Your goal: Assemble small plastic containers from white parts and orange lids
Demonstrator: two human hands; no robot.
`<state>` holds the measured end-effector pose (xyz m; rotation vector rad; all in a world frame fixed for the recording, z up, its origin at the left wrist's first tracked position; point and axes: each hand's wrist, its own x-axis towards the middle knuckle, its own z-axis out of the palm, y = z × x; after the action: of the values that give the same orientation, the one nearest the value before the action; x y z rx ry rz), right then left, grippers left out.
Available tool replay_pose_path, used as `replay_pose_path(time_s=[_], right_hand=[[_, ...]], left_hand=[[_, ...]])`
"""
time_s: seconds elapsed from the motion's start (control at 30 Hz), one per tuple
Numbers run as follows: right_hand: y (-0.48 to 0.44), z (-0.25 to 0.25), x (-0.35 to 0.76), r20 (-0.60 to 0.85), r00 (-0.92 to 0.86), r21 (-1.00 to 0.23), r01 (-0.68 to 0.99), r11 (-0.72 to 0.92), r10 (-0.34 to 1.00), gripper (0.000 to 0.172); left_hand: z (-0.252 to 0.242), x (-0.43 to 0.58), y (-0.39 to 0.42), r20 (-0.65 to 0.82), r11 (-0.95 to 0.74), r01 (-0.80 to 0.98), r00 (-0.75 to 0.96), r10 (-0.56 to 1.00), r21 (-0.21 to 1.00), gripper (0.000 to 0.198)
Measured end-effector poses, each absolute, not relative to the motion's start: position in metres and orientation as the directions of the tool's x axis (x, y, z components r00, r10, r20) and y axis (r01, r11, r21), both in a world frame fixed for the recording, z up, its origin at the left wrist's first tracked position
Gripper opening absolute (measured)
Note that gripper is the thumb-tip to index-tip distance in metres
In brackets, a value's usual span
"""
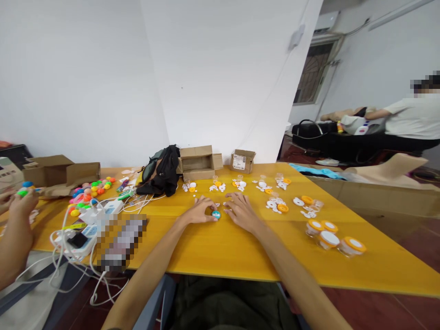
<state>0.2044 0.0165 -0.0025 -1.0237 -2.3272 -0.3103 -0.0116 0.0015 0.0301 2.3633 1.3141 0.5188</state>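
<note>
Both my hands rest on the yellow table (213,247) around a small round blue-and-white piece (216,214). My left hand (200,211) pinches that piece with thumb and fingers at its left side. My right hand (241,211) lies flat just right of it, fingers spread and pointing left, holding nothing. Small white pieces (220,204) lie right behind the hands.
Several clear jars with orange lids (330,236) stand at the right. Groups of white and orange parts (277,206) lie behind. Cardboard boxes (197,162), a black bag (163,172), colourful balls (89,190) and cables (79,229) fill the left. Another person's arm (13,233) is at far left.
</note>
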Motion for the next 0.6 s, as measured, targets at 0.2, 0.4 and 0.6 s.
replay_pose_path(time_s=[0.2,0.4,0.6], right_hand=[[0.019,-0.002,0.205,0.651,-0.455,-0.035,0.781,0.623,0.607,0.023],[0.022,-0.004,0.209,0.682,-0.386,-0.063,0.815,0.576,0.621,0.027],[0.024,-0.008,0.209,0.674,-0.375,-0.084,0.817,0.571,0.637,0.026]], left_hand=[[0.031,-0.016,0.004,0.163,-0.487,0.704,0.477,0.863,0.518,0.023],[0.037,-0.020,0.007,0.295,-0.444,0.719,0.334,0.895,0.535,0.011],[0.036,-0.029,0.018,0.333,-0.315,0.792,0.151,0.931,0.523,0.013]])
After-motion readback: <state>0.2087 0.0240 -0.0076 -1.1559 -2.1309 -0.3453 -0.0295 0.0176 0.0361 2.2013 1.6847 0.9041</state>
